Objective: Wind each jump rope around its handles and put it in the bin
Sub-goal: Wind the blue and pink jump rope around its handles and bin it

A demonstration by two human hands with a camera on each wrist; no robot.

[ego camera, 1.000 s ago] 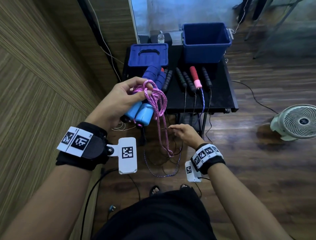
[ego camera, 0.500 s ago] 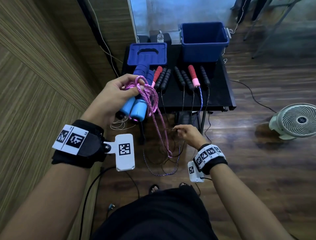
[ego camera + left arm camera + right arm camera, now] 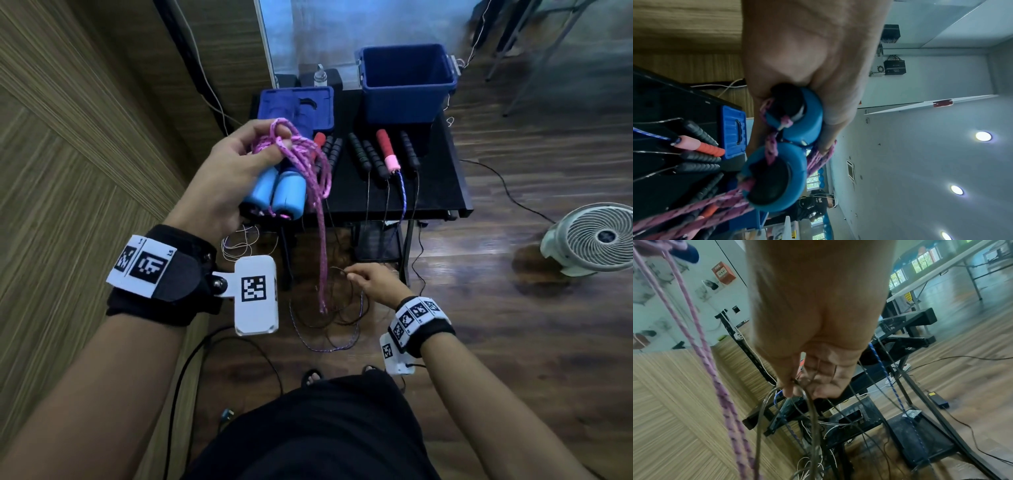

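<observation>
Right now the left hand [image 3: 226, 171] grips the two blue handles [image 3: 274, 197] side by side, long axis pointing toward the table [image 3: 442, 178], pink rope [image 3: 320, 219] looped over its fingers and hanging straight down. Right hand [image 3: 371, 281] sits below the handles, just beside the dangling rope, pinching a thin dark cord [image 3: 809, 404] instead. It's the nearer hand to the loose tail. Bin [image 3: 407, 85] stands on the table's far side.

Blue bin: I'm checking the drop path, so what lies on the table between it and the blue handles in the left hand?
In the head view, between the blue bin and the blue handles lie red and black rope handles on the table.
</observation>
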